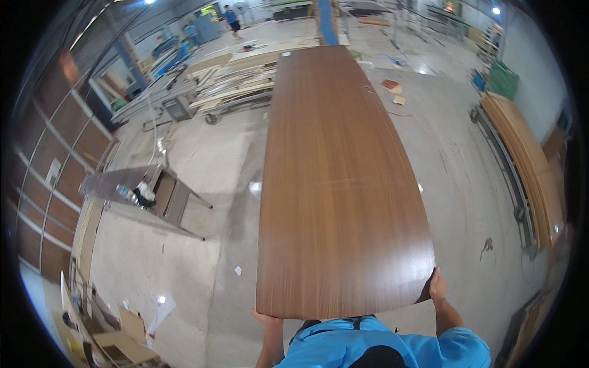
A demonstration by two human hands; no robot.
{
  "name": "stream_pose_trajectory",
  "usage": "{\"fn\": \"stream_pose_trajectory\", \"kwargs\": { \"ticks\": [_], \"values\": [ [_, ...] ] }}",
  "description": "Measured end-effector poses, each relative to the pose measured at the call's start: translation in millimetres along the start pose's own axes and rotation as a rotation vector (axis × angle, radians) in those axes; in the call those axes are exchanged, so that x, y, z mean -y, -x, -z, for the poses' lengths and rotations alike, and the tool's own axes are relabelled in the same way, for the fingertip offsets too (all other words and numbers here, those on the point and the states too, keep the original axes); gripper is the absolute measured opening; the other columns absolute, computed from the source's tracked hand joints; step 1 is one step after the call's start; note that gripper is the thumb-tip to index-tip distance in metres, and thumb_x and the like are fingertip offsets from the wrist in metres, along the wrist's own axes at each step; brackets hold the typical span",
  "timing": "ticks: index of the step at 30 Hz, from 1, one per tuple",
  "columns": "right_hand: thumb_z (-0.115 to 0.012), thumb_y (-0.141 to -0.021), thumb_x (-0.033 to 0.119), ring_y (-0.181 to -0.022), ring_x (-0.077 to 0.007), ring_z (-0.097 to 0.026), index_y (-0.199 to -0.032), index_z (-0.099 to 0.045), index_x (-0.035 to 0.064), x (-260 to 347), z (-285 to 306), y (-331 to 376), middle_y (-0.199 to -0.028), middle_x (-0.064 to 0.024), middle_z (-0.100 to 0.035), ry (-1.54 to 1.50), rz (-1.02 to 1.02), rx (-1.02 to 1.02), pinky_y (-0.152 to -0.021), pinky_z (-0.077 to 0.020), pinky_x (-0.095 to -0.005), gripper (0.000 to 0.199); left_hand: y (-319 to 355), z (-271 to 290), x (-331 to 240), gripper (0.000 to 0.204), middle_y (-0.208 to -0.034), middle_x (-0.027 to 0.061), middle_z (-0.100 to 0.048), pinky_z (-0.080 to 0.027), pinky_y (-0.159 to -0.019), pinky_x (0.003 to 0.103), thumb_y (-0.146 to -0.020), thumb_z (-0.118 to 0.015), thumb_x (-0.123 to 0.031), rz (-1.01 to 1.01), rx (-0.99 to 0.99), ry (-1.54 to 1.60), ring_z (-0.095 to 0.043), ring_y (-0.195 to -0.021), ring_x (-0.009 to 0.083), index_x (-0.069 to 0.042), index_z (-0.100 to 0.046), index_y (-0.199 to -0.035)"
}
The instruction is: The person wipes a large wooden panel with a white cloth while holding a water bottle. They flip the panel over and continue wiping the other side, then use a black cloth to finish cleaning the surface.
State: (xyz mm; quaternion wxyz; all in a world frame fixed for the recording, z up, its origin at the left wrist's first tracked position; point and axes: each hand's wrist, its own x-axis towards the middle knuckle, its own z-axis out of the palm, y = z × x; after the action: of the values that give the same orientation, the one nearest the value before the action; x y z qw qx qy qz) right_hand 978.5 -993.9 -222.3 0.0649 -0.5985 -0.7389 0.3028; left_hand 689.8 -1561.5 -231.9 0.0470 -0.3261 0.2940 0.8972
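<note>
Nearest us is our blue shirt (368, 343), and just above it the near end of a long brown wood-veneer panel (340, 184). Our left hand (267, 318) grips its near left corner, our right hand (437, 285) clasps the right corner. The panel is lifted flat over the concrete floor (202, 165) and not yet set down. A metal stand (153, 196) sits left, stacked boards (527, 159) right.

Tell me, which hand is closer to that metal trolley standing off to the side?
Left. The left hand grips the wood panel's near-left corner, on the trolley's side; the right hand holds the opposite corner.
</note>
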Motion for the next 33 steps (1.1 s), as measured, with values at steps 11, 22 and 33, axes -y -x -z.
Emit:
{"fn": "stream_pose_trajectory", "kwargs": {
  "ticks": [11,22,33],
  "values": [
    [-0.025,-0.107,0.058,-0.082,-0.0520,-0.066,-0.088,-0.073,-0.0072,49,-5,34,-0.086,-0.0319,-0.069,0.270,-0.146,-0.222,-0.078,-0.0513,-0.0563,0.084,14,-56,-3,0.085,-0.140,0.0283,-0.058,-0.045,-0.111,0.047,-0.105,-0.024,-0.059,-0.091,-0.990,-0.900,-0.058,-0.126,0.0441,0.015,-0.054,-0.136],
    [-0.031,-0.108,0.052,-0.078,-0.0513,-0.066,-0.085,-0.073,-0.0073,52,-22,63,-0.082,-0.0315,-0.068,0.224,-0.150,-0.257,-0.073,-0.0492,-0.0565,0.076,-20,-44,-16,0.083,-0.141,0.0281,-0.057,-0.045,-0.109,0.047,-0.105,-0.027,-0.056,-0.080,-0.930,-0.901,-0.057,-0.127,0.0440,0.016,-0.055,-0.134],
    [-0.031,-0.108,0.052,-0.076,-0.0521,-0.065,-0.082,-0.071,-0.0096,56,-28,101,-0.079,-0.0323,-0.067,0.172,-0.185,-0.263,-0.071,-0.0482,-0.0556,0.078,-51,-39,-46,0.083,-0.149,0.0250,-0.050,-0.041,-0.114,0.043,-0.105,-0.025,-0.057,-0.163,-0.740,-0.819,-0.051,-0.134,0.0413,0.015,-0.045,-0.144]
  ]
}}
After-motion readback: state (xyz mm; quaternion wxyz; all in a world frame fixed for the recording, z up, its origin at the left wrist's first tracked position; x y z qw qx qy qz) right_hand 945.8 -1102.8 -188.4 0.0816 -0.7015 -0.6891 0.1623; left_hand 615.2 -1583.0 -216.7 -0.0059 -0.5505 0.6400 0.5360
